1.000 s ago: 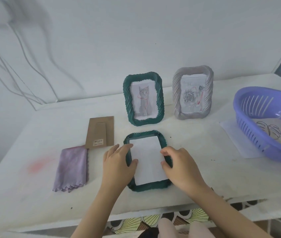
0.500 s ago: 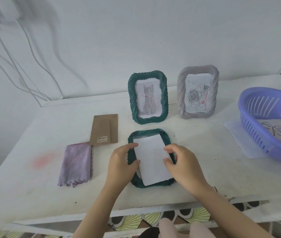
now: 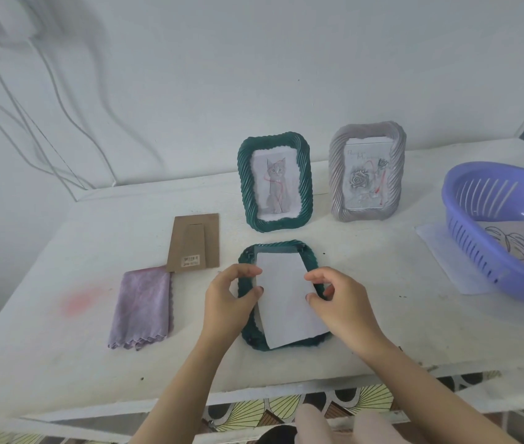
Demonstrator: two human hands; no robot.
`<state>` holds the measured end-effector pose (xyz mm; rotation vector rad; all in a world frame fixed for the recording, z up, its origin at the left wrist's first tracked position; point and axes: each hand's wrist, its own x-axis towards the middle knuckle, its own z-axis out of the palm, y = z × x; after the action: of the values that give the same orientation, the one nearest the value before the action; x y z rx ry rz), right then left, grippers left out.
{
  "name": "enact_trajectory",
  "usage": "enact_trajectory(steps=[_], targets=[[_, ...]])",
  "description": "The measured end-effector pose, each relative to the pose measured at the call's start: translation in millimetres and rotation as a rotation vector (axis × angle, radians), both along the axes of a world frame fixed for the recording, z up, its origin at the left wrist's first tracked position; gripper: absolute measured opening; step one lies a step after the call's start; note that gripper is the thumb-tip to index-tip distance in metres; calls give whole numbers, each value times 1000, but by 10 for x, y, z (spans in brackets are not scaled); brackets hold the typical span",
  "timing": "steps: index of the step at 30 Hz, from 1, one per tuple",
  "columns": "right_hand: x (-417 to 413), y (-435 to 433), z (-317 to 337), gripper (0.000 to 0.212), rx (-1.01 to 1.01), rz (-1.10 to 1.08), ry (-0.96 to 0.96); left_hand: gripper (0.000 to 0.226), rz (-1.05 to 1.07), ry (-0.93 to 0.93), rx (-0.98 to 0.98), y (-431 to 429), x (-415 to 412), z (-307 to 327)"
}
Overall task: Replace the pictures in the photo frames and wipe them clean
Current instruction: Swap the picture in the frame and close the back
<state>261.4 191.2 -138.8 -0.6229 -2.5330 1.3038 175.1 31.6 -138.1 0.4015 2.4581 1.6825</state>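
A dark green frame (image 3: 308, 255) lies face down near the table's front edge. A white picture sheet (image 3: 284, 299), blank side up, sits tilted in its back opening. My left hand (image 3: 228, 299) pinches the sheet's left edge and my right hand (image 3: 341, 299) pinches its right edge. The brown cardboard backing (image 3: 194, 242) lies to the left, with a folded purple cloth (image 3: 142, 307) in front of it. Behind stand a green frame with a cat drawing (image 3: 275, 186) and a grey frame with a rose drawing (image 3: 366, 172).
A blue plastic basket (image 3: 466, 200) holding a leaf line drawing (image 3: 517, 248) sits at the right on a white sheet (image 3: 437, 241). White cables (image 3: 46, 107) hang down the wall at the left. The table (image 3: 62, 363) ends just in front of my hands.
The white sheet has slid toward me and tilted, baring the top of the frame's opening. Both hands have gone from pressing on it to pinching its side edges.
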Motion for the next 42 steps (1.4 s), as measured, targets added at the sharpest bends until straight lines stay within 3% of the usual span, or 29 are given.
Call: enact_trajectory(steps=[4,15,20,24,27,36,42], targets=[[-10,14,-9,27,-51,-19,8,35,-49,83,-6,19,-18,-7],[-79,53,-7,25,-91,-51,66,32,-48,-211,79,-29,-167,45],[-116,64,-5,21,-54,-81,54,34,-119,-21,-187,17,-175,27],[-127,47,-1,22,55,-64,26,44,-139,413,-549,46,-123,-11],[-136,30,6,24,120,-58,10,51,-157,441,-642,29,-137,-57],[-172,-1,7,29,174,-85,-8,59,-251,220,-449,-134,-190,-140],[-213,17,58,26,58,-140,15,63,-293,209,-402,-195,-188,-151]])
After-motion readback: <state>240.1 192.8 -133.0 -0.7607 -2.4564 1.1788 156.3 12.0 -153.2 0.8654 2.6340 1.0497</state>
